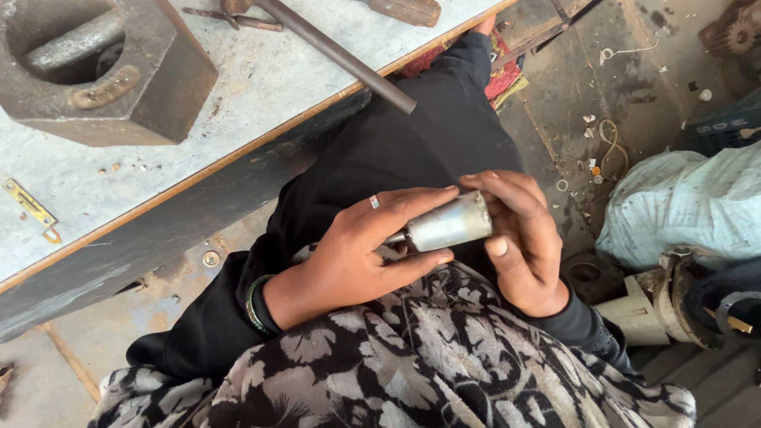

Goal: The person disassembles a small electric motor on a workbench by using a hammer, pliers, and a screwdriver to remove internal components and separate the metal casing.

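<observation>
A short silver metal cylinder (449, 224) with a thin shaft at its left end lies across my lap. My left hand (361, 250), wearing a ring and green bangles at the wrist, wraps its fingers and thumb around the cylinder's left part. My right hand (523, 238) cups the cylinder's right end, fingers over the top and thumb pressed below the end face. Both hands hold it above my black trousers and black-and-white floral garment (412, 357).
A grey workbench (261, 87) runs along the upper left, bearing a heavy rusty metal block (158, 87) and a long dark rod (349, 62) overhanging its edge. At right a pale sack (674, 206) and worn machine parts (674, 301) sit on a littered floor.
</observation>
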